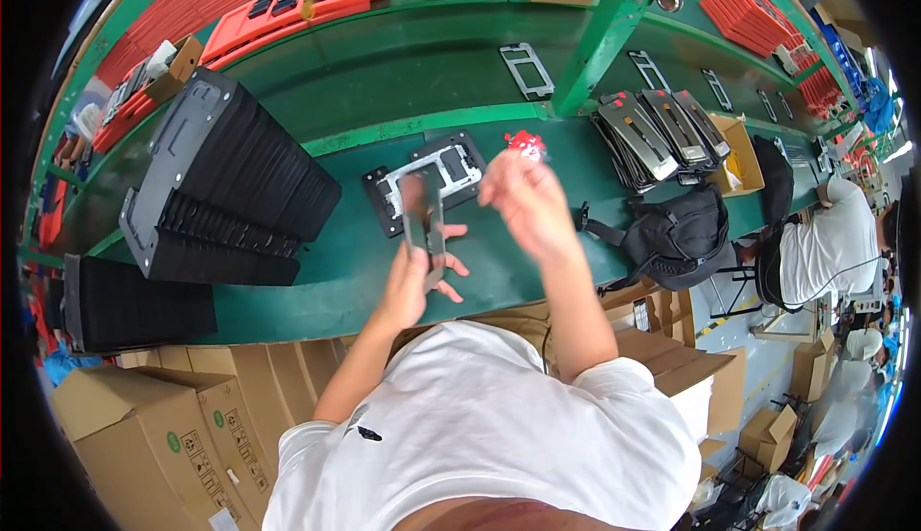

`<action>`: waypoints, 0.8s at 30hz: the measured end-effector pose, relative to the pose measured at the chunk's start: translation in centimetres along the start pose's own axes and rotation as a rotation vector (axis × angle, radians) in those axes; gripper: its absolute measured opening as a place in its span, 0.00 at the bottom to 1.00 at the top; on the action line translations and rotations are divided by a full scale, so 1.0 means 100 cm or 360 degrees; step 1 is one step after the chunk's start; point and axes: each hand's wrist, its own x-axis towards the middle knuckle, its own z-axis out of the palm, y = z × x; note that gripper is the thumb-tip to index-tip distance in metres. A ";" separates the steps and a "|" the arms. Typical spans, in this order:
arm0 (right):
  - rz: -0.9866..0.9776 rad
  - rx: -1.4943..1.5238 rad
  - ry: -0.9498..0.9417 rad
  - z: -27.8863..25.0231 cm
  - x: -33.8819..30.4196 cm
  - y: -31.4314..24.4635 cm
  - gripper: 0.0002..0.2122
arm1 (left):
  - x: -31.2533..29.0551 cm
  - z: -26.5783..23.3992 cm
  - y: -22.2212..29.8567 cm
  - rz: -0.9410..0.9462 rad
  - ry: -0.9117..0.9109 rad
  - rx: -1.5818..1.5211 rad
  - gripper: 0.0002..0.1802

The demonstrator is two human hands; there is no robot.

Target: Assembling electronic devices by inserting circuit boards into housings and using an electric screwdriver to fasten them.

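My left hand (411, 286) grips a thin, glossy phone-sized screen panel (423, 219), tilted nearly upright above the bench. Some of its fingers stick out past the panel's right edge. To the right, my raised right hand (528, 205) has its fingers curled together; whatever they may pinch is hidden and slightly blurred. Just beyond those fingers lies a small pile of red and white tabs (525, 143). Behind the panel, a black fixture tray (467, 147) holds a silver-white metal frame (459, 168), partly covered by the panel.
A tall leaning stack of black trays (240, 162) stands at left. Several stacks of grey panels with red tabs (643, 138) sit at right, near an open cardboard box (739, 157) and a black backpack (676, 238). A green post (604, 42) rises behind the bench. Cartons (173, 435) stand below.
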 end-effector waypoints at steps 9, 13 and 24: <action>-0.0716 -0.2161 0.0257 -0.043 0.050 -0.005 0.05 | 0.019 -0.011 0.039 -0.0208 0.0028 -0.0937 0.51; 0.0289 -0.0408 -0.0527 0.031 0.023 -0.011 0.07 | 0.018 -0.020 0.035 -0.0226 -0.0092 -0.1030 0.50; 0.0302 -0.0597 -0.0969 0.016 0.053 0.021 0.05 | 0.032 -0.033 0.047 -0.0107 0.0110 -0.0315 0.36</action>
